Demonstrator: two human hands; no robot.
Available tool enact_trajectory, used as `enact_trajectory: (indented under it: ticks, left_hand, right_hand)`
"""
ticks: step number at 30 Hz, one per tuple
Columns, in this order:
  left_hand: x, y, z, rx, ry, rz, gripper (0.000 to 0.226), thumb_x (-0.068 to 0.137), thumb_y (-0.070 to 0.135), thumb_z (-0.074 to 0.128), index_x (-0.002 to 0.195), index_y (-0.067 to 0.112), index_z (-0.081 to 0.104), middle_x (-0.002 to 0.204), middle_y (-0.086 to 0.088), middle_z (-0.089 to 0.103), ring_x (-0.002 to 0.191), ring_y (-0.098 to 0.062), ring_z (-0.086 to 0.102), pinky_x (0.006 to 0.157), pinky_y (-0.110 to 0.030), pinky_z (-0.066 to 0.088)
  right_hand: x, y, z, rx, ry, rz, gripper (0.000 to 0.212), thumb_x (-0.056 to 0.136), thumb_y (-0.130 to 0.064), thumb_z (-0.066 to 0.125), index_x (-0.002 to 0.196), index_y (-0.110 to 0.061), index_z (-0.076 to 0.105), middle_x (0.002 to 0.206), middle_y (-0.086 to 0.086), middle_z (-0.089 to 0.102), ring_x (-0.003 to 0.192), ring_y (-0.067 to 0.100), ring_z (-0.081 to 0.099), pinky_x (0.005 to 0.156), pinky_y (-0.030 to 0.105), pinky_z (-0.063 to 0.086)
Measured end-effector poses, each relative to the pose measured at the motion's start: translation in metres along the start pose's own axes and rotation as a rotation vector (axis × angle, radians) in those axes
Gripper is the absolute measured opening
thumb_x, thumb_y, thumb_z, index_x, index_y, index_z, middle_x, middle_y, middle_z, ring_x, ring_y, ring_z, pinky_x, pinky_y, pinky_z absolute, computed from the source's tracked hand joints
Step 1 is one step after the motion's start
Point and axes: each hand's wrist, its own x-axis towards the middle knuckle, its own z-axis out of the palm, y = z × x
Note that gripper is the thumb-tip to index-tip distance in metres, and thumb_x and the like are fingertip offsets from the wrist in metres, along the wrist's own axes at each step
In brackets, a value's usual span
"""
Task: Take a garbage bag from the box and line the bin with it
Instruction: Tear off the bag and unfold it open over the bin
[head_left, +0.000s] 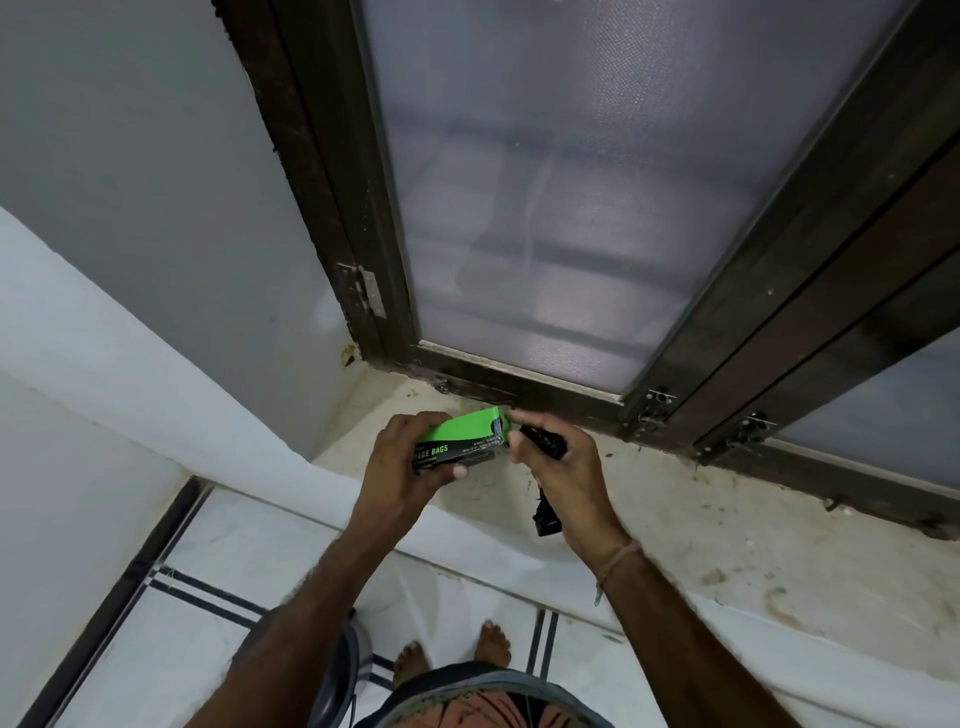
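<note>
A green and black garbage bag box is held over the window sill, gripped by my left hand with fingers on top and thumb underneath. My right hand is just to the right of the box's open end and holds a folded black garbage bag; one end of the bag hangs below my palm near the wrist. The grey bin stands on the floor at the bottom, mostly hidden behind my left forearm.
A stained stone sill runs below a brown-framed mesh window. White walls close in on the left. The tiled floor lies below, with my bare feet beside the bin.
</note>
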Motion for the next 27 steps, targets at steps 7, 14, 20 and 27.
enact_trajectory:
  ticks: [7,14,20,27]
  left_hand:
    - [-0.001,-0.004,-0.007,-0.060,0.016,-0.027,0.061,0.073,0.039,0.083,0.129,0.022,0.065,0.115,-0.003,0.061,0.110,-0.023,0.061,0.095,-0.046,0.053]
    - [0.000,-0.007,-0.012,-0.061,-0.035,0.004,0.059,0.071,0.036,0.084,0.126,0.022,0.067,0.119,-0.002,0.063,0.115,-0.026,0.060,0.100,-0.051,0.050]
    - [0.000,-0.010,-0.015,-0.047,-0.082,0.025,0.059,0.070,0.033,0.085,0.126,0.019,0.068,0.120,-0.002,0.062,0.115,-0.026,0.059,0.099,-0.052,0.050]
    - [-0.001,-0.010,-0.015,0.010,-0.108,0.090,0.059,0.071,0.038,0.085,0.125,0.021,0.068,0.114,-0.005,0.062,0.109,-0.026,0.058,0.094,-0.050,0.051]
  right_hand:
    - [0.006,0.001,-0.014,-0.046,0.202,0.339,0.036,0.100,-0.044,0.065,0.120,-0.014,0.070,0.087,0.001,0.061,0.063,0.010,0.051,0.058,0.023,0.047]
    - [0.008,-0.006,-0.033,0.096,-0.162,0.234,0.033,0.098,-0.035,0.068,0.128,-0.023,0.074,0.088,0.005,0.071,0.052,0.005,0.041,0.049,0.019,0.039]
    - [0.017,-0.019,-0.030,-0.125,-0.294,0.080,0.019,0.097,-0.016,0.072,0.115,-0.011,0.073,0.081,-0.008,0.068,0.056,0.000,0.049,0.051,0.017,0.040]
    - [0.022,-0.020,-0.022,-0.222,-0.338,0.074,0.008,0.094,-0.010,0.076,0.100,-0.006,0.072,0.074,-0.011,0.065,0.057,-0.002,0.050,0.053,0.015,0.041]
